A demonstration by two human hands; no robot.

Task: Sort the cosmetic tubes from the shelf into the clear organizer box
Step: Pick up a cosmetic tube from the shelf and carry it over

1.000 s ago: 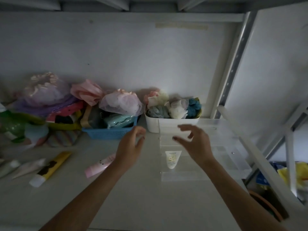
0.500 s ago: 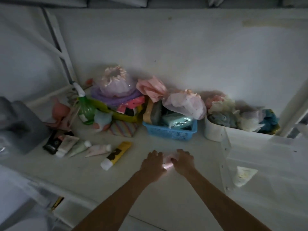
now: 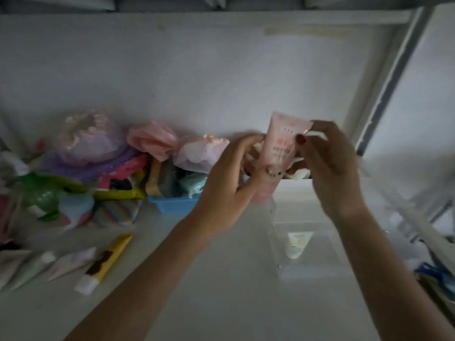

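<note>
A pink cosmetic tube (image 3: 279, 148) is held up in the air, cap end down, between both hands. My left hand (image 3: 229, 185) grips its lower part and my right hand (image 3: 330, 168) pinches its flat upper end. Below them the clear organizer box (image 3: 317, 269) sits on the white shelf (image 3: 221, 279), with a white tube (image 3: 296, 244) lying inside it. At the left on the shelf lie a yellow tube (image 3: 105, 262) and several pale tubes (image 3: 69, 263).
Along the back wall stand a blue basket (image 3: 172, 203) with packets, pink and purple shower caps (image 3: 93, 139), a green bottle (image 3: 41, 193) and a white bin, mostly hidden behind my hands. A metal shelf upright (image 3: 391, 77) rises at the right.
The pink tube was lying on the shelf under both hands. Both hands have lifted it and carried it right, above the organizer box. The view has swung right.
</note>
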